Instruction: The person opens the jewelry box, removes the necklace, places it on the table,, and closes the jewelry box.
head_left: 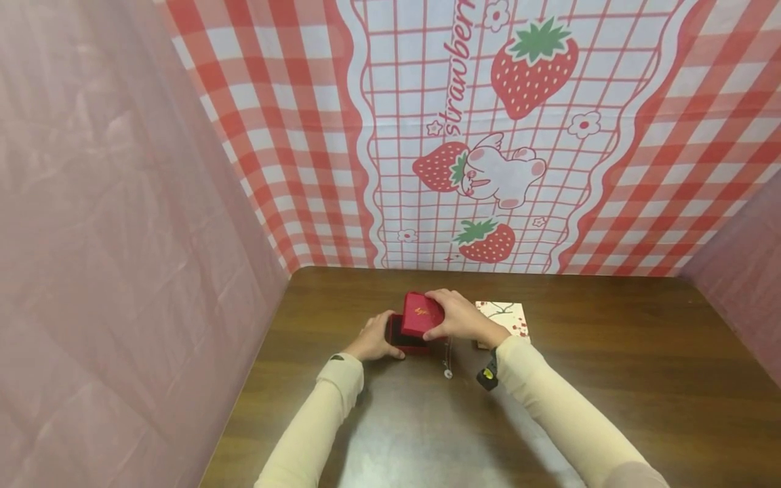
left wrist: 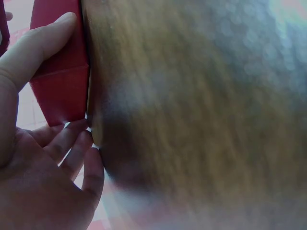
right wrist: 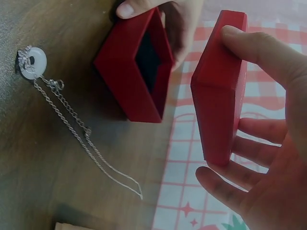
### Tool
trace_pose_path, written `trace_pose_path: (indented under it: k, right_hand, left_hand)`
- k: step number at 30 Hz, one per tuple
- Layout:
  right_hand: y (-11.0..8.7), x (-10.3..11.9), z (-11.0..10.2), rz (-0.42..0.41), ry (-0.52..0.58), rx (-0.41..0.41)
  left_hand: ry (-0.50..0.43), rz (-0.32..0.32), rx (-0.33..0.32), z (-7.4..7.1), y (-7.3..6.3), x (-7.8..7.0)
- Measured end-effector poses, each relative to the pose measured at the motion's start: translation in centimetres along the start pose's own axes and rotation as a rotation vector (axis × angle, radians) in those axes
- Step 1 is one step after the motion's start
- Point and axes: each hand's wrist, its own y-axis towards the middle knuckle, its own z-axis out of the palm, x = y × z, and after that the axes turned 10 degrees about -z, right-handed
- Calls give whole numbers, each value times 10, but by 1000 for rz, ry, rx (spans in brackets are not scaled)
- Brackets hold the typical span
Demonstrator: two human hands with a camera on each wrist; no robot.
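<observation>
On the table stands the red base of a small jewelry box, open at the top with a dark lining inside. My left hand holds it, thumb on the near wall and fingers round the left side. Just above the base, my right hand grips the red lid by its sides, thumb on one and fingers on the opposite one. Gold lettering marks the lid's top. To the right of the base lies a silver necklace, its chain stretched out and its white ring pendant toward the near side.
A cream square box with a red floral pattern lies right of the right hand, partly behind the wrist. The brown wooden table meets a strawberry-print cloth at the back. Pink cloth hangs at the left side.
</observation>
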Motion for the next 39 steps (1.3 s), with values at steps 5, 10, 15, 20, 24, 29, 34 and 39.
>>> trace_pose_path:
  k: [5,10,15,20,24,29,34,39]
  right_hand:
    - [4,-2,9,-17,-2,20]
    - [9,-5,16,-46,-43,38]
    - [13,-6,19,-59,-50,49]
    - [16,-6,24,-52,-31,62]
    - [18,-8,30,-28,-18,77]
    - [20,-9,35,-21,-20,82]
    - [21,-9,38,-21,-27,90]
    - [22,-9,41,5,-26,105]
  left_hand:
    - [0,-1,4,0,-1,0]
    - [3,-6,3,0,-1,0]
    - [8,-7,-2,0,0,0]
    - [11,-9,1,0,1,0]
    - [18,-13,5,1,1,0]
    - [9,-30,12,1,1,0]
    - [8,-28,12,1,1,-1]
    - [3,-15,24,-1,0,-1]
